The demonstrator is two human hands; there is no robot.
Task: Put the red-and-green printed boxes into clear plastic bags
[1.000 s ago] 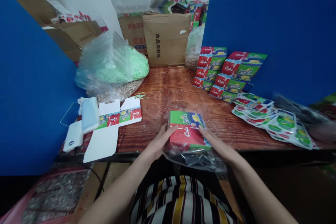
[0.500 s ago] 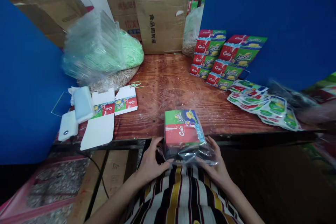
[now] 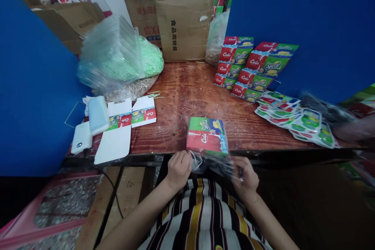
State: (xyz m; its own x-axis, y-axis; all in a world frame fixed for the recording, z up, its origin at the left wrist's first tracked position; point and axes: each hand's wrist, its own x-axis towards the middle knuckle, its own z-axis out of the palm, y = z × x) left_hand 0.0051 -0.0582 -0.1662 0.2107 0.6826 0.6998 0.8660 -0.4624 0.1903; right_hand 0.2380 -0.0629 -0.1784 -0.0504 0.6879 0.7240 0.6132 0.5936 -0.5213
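A red, green and blue printed carton with Cola and Sprite labels [image 3: 206, 136] lies near the table's front edge inside a clear plastic bag [image 3: 211, 163]. The bag's loose end trails toward me over the edge. My left hand [image 3: 179, 170] is closed at the bag's near left side, gripping the plastic. My right hand [image 3: 245, 177] pinches the bag's other end. Neither hand touches the carton. The wooden table [image 3: 187, 90] runs under it, and I wear a striped top.
An unfolded printed carton blank [image 3: 117, 133], a phone [image 3: 81, 137] and a pale blue item [image 3: 99, 115] lie at left. Stacked cartons [image 3: 236, 62] and loose printed sheets [image 3: 293, 119] sit at right. A bagged mass of green shredded filler [image 3: 149, 56] and a cardboard box [image 3: 184, 27] stand behind, between blue partitions [image 3: 322, 19].
My hands have moved off the carton's sides, down to the bag's loose end nearer me. The carton now shows fully above them, and the plastic is drawn out toward my right hand.
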